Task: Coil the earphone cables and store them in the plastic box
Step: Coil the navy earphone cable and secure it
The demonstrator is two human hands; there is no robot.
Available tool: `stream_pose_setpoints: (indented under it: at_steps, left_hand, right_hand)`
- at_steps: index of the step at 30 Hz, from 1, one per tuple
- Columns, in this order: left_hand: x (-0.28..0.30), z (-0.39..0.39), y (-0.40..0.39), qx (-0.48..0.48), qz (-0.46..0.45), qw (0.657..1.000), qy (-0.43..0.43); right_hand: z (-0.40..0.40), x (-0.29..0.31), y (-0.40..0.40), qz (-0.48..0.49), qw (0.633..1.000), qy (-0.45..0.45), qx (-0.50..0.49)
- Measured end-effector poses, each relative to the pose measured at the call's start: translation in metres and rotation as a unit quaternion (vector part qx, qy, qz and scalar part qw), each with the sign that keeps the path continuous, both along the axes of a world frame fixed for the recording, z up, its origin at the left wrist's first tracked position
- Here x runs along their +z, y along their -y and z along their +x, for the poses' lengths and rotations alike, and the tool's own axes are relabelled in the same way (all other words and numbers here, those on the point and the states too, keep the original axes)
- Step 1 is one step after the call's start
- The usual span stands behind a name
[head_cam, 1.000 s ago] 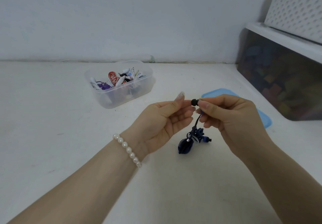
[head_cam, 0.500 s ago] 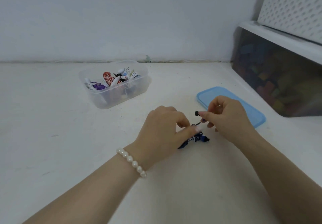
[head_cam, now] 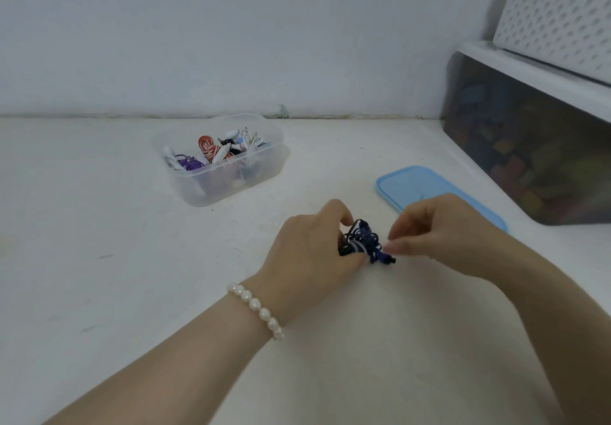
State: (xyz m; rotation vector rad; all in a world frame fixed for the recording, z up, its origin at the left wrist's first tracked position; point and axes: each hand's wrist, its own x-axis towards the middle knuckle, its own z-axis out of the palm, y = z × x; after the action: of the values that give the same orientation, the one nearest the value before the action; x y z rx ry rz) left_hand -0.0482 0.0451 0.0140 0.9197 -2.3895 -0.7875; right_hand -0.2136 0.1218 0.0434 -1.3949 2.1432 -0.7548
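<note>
Well, both hands are meeting low over the white tabletop (head_cam: 115,275), with bare surface lying wide to the left and in front. Beyond them, the clear plastic box (head_cam: 231,180) is sitting near the wall, holding several coiled earphones. Just right, the blue lid (head_cam: 416,183) is lying flat beside a dark storage bin (head_cam: 529,146). The left hand (head_cam: 310,252) is gripping a tangled dark-blue earphone cable (head_cam: 363,242) with curled fingers; the right hand (head_cam: 439,232) is pinching its loose end.
</note>
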Motion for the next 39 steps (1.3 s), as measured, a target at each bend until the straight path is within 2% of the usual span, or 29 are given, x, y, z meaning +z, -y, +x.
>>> stream_pose_setpoints:
  at_steps: [2,4,6,9,13,15,17,20,23,27,33,36,38,39]
  left_hand:
    - [0.000,0.000,0.000,0.004,0.014,1.000,-0.004]
    - [-0.001,0.000,0.000,0.006,0.009,1.000,-0.005]
    - [0.000,0.000,0.001,0.004,0.015,1.000,-0.007]
    - [0.005,0.002,0.001,0.002,0.034,0.999,-0.008]
    - [0.018,0.012,0.022,0.040,0.027,0.998,-0.033]
    - [0.022,0.021,0.038,0.063,0.068,0.993,-0.069]
    - [0.025,0.028,0.048,0.058,0.102,0.991,-0.066]
    - [0.024,0.032,0.049,0.009,0.105,0.994,0.026]
    - [0.020,0.030,0.044,-0.018,0.046,0.992,0.117]
    - [0.015,0.026,0.039,-0.025,0.018,0.987,0.159]
    - [0.009,0.023,0.040,-0.008,0.024,0.991,0.132]
    - [0.008,0.022,0.042,-0.016,0.037,0.993,0.114]
    - [0.012,0.023,0.043,-0.013,0.090,0.995,0.049]
    - [0.015,0.024,0.042,-0.012,0.148,0.989,-0.013]
  right_hand:
    - [0.006,-0.001,-0.001,0.052,0.997,-0.023,0.047]
    - [0.010,-0.005,0.001,0.052,0.995,-0.070,0.058]
    - [0.011,-0.007,0.003,0.031,0.994,-0.084,0.057]
    - [0.007,-0.005,0.000,0.015,0.996,-0.055,0.061]
    - [-0.001,-0.001,-0.003,-0.047,0.996,-0.057,0.052]
    - [-0.002,0.002,-0.004,-0.088,0.991,-0.082,0.063]
    - [0.001,0.005,-0.004,-0.120,0.986,-0.079,0.083]
    - [0.003,0.009,-0.005,-0.144,0.983,-0.014,0.109]
    - [0.004,0.011,-0.005,-0.165,0.975,0.108,0.099]
    - [0.005,0.011,-0.003,-0.236,0.923,0.292,0.084]
    - [0.012,0.004,0.003,-0.288,0.826,0.483,0.052]
    - [0.019,0.005,0.003,-0.277,0.808,0.520,0.018]
    - [0.023,0.007,0.003,-0.269,0.809,0.522,-0.005]
    - [0.026,0.007,0.003,-0.264,0.814,0.518,-0.009]
